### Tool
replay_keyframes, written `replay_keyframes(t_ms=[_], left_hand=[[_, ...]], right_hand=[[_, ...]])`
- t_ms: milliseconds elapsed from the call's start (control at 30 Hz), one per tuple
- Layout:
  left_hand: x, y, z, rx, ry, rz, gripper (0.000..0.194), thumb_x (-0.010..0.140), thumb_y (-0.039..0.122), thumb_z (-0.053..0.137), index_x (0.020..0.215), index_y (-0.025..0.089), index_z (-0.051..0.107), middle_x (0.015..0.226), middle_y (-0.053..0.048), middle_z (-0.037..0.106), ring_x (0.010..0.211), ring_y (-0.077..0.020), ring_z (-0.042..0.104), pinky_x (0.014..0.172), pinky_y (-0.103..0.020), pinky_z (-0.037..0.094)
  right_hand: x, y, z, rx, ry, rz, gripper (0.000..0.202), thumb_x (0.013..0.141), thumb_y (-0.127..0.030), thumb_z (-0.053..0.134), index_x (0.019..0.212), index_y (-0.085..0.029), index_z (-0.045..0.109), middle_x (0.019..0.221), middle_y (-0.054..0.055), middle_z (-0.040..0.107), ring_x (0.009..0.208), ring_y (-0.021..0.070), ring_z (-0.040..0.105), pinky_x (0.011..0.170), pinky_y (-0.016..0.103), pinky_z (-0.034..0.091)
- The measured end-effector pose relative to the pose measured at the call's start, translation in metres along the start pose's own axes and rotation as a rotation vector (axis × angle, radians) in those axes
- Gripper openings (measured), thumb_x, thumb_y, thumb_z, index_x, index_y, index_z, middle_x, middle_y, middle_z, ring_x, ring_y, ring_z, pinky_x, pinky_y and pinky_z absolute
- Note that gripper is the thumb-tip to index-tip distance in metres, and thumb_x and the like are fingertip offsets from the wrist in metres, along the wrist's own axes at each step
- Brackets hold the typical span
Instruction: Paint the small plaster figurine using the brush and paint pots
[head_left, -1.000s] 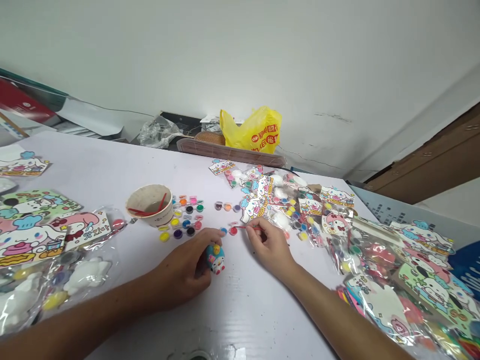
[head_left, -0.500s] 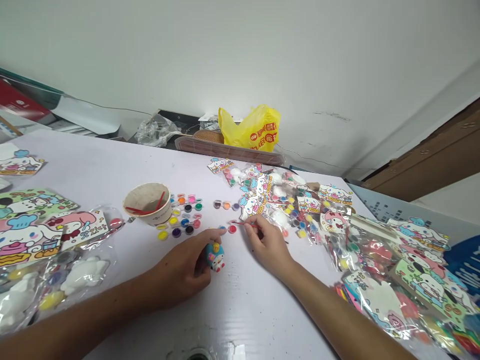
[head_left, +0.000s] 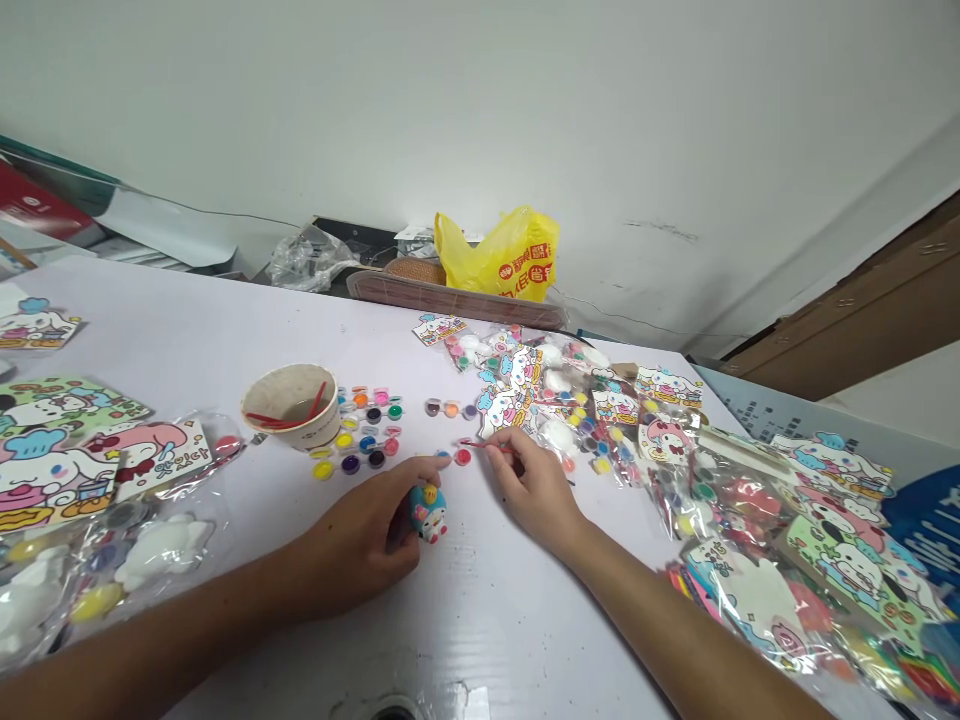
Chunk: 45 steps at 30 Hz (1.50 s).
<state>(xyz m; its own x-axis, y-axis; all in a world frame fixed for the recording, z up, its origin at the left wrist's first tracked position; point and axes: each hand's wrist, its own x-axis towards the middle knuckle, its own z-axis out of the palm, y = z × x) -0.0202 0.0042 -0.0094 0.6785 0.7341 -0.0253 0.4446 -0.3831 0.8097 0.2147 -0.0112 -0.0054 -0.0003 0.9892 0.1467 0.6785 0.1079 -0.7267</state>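
Note:
Near the middle of the white table, my left hand (head_left: 375, 525) is closed around a small painted figurine (head_left: 429, 512) with blue, yellow and pink on it. Its index finger reaches toward a red paint pot (head_left: 463, 457) beside a blue one. My right hand (head_left: 529, 485) pinches a thin red brush (head_left: 480, 444), whose tip lies just above the red pot. Several small paint pots (head_left: 367, 440) in rows are left of the hands, beside a paper cup (head_left: 291, 405) holding murky water and red sticks. Another short strip of pots (head_left: 451, 409) lies farther back.
Packaged craft kits (head_left: 660, 440) cover the table's right side, and more bags (head_left: 112, 500) lie at the left. A yellow plastic bag (head_left: 499, 255) stands behind the back edge, near the wall.
The whole view has shifted very slightly. Both hands keep nearly the same pose, with the figurine and the brush still held.

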Motion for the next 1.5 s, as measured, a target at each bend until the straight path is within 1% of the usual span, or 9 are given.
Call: replay_keyframes(t_ms=[167,367,467,600,667,733,933,1233,1500], left_hand=[[0.001,0.000,0.000,-0.012,-0.008,-0.003,0.063,0.073,0.009,0.049,0.133,0.026,0.040,0.099,-0.001,0.056,0.065,-0.0110,0.046,0.058,-0.023,0.041],[0.000,-0.001,0.000,-0.020,-0.007,-0.010,0.058,0.073,0.010,0.048,0.128,0.025,0.041,0.110,-0.003,0.056,0.066,-0.0108,0.047,0.059,-0.024,0.042],[0.000,0.000,0.000,-0.013,-0.008,-0.006,0.059,0.073,0.009,0.048,0.129,0.026,0.039,0.107,-0.002,0.056,0.067,-0.0113,0.047,0.059,-0.025,0.042],[0.001,0.004,-0.002,0.022,-0.002,0.071,0.053,0.071,0.007,0.047,0.120,0.025,0.042,0.115,-0.004,0.051,0.071,-0.0118,0.048,0.061,-0.025,0.042],[0.002,0.005,-0.003,0.055,-0.001,0.100,0.048,0.071,0.007,0.046,0.115,0.024,0.044,0.110,-0.003,0.050,0.074,-0.0132,0.048,0.061,-0.025,0.042],[0.001,0.006,-0.004,0.080,-0.004,0.098,0.045,0.072,0.007,0.047,0.114,0.024,0.045,0.099,-0.002,0.050,0.071,-0.0134,0.047,0.060,-0.025,0.040],[0.000,0.004,-0.004,0.096,-0.004,0.072,0.046,0.074,0.007,0.047,0.117,0.023,0.044,0.083,0.002,0.050,0.064,-0.0132,0.045,0.058,-0.025,0.038],[0.001,0.002,-0.002,0.107,0.015,0.108,0.046,0.076,0.008,0.046,0.121,0.022,0.044,0.085,0.001,0.052,0.065,-0.0134,0.047,0.059,-0.026,0.039],[-0.001,0.005,-0.002,0.080,0.021,0.060,0.044,0.079,0.012,0.046,0.122,0.023,0.045,0.083,0.001,0.053,0.066,-0.0137,0.049,0.061,-0.026,0.039]], right_hand=[[0.000,-0.001,0.000,0.009,0.001,-0.003,0.020,0.096,-0.035,0.046,0.090,-0.020,0.058,0.058,-0.005,0.044,0.053,0.0134,0.041,0.052,0.024,0.030],[0.000,0.001,0.000,0.035,0.006,-0.006,0.018,0.095,-0.032,0.048,0.087,-0.020,0.058,0.058,-0.006,0.042,0.053,0.0129,0.041,0.052,0.024,0.030],[-0.001,0.002,0.001,0.083,0.022,-0.005,0.015,0.094,-0.030,0.050,0.084,-0.020,0.057,0.057,-0.007,0.040,0.052,0.0122,0.038,0.051,0.024,0.029],[-0.003,0.005,0.001,0.174,0.060,-0.018,0.013,0.092,-0.028,0.052,0.083,-0.020,0.056,0.056,-0.007,0.037,0.051,0.0117,0.035,0.051,0.024,0.029],[-0.005,0.007,0.001,0.236,0.075,-0.047,0.013,0.092,-0.027,0.052,0.082,-0.020,0.056,0.057,-0.007,0.036,0.051,0.0118,0.035,0.051,0.024,0.030],[-0.006,0.008,0.001,0.297,0.063,-0.091,0.013,0.092,-0.027,0.053,0.082,-0.020,0.056,0.057,-0.007,0.036,0.052,0.0121,0.034,0.052,0.025,0.031],[-0.011,0.004,0.001,0.359,-0.041,-0.178,0.016,0.091,-0.030,0.055,0.079,-0.020,0.058,0.056,-0.006,0.037,0.051,0.0120,0.033,0.049,0.025,0.029],[-0.016,-0.002,0.004,0.307,-0.059,-0.128,0.020,0.093,-0.034,0.055,0.080,-0.019,0.062,0.061,-0.003,0.047,0.057,0.0135,0.042,0.052,0.026,0.034],[-0.016,-0.003,0.004,0.307,-0.074,-0.111,0.020,0.092,-0.035,0.055,0.081,-0.020,0.062,0.062,-0.002,0.048,0.057,0.0137,0.042,0.051,0.026,0.034]])
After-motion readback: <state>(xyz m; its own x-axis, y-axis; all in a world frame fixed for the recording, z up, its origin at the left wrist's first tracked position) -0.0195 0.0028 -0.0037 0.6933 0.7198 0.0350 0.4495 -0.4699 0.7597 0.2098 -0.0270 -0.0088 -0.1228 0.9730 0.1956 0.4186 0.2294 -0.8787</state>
